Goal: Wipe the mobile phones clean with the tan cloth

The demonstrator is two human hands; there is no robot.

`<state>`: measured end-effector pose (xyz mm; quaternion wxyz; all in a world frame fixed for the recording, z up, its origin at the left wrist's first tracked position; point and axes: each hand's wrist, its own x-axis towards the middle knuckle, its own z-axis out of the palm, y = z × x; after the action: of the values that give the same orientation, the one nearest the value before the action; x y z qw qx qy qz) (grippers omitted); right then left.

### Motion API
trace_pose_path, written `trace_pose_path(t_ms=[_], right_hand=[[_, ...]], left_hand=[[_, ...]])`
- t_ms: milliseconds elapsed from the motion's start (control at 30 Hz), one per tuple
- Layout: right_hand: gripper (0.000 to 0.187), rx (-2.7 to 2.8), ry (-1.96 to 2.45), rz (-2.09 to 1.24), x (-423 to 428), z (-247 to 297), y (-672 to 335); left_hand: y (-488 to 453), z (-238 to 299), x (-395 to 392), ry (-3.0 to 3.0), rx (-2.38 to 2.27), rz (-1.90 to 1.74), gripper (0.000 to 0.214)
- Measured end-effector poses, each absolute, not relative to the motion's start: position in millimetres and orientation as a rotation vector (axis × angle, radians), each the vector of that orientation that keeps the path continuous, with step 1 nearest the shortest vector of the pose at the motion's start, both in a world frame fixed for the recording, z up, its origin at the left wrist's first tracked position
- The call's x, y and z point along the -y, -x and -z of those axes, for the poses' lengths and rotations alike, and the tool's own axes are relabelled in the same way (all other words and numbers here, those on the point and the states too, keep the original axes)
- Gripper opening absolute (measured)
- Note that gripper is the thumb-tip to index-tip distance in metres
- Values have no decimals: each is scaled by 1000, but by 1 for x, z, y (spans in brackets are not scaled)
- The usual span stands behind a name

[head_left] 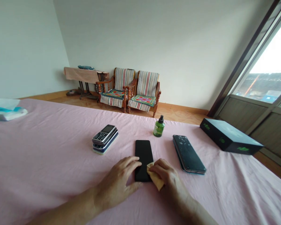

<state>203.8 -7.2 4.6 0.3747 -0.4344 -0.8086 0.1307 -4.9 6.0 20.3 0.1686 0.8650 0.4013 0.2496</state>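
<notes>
**Step in hand: wiping the screen.** The black phone (144, 153) lies flat, screen up, on the pink-covered surface (49, 150), near the front edge and between the two hands.

- The left hand (118, 184) rests palm down with its fingers spread. The fingertips lie on the near-left part of the phone and the thumb lies along the surface below it. This reads as a steadying hold, not a grasp.
- The right hand (168, 176) pinches a folded yellow cloth (155, 178) between thumb and fingers. It presses the cloth onto the near-right corner of the phone.

**Nearby items.**

- A green spray bottle (159, 126) stands upright just beyond the phone, cap on.
- A stack of keypad phones (105, 139) lies to the left.
- A stack of smartphones (188, 153) lies to the right, its top screen spotted.
- A dark box (230, 136) sits further right.

**Requirements for the next move.** The cloth covers only the near corner, so most of the glass appears untreated. The stroke needs to travel up the length of the screen under light, even pressure. The left hand must hold the phone against sliding on the fabric, with its fingertips clear of the cloth's path.
</notes>
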Motion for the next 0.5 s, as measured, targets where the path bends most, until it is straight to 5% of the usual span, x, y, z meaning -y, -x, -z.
trace_pose_path(t_ms=[333,500], right_hand=[[18,2061,1030,-500,27,-10,-190],[16,1811,1144,-324,14,-10,-206]], left_hand=[[1,-25,3,-2472,-1152,-815,14],[0,-25,-1,-2497,-1228,-745,20]])
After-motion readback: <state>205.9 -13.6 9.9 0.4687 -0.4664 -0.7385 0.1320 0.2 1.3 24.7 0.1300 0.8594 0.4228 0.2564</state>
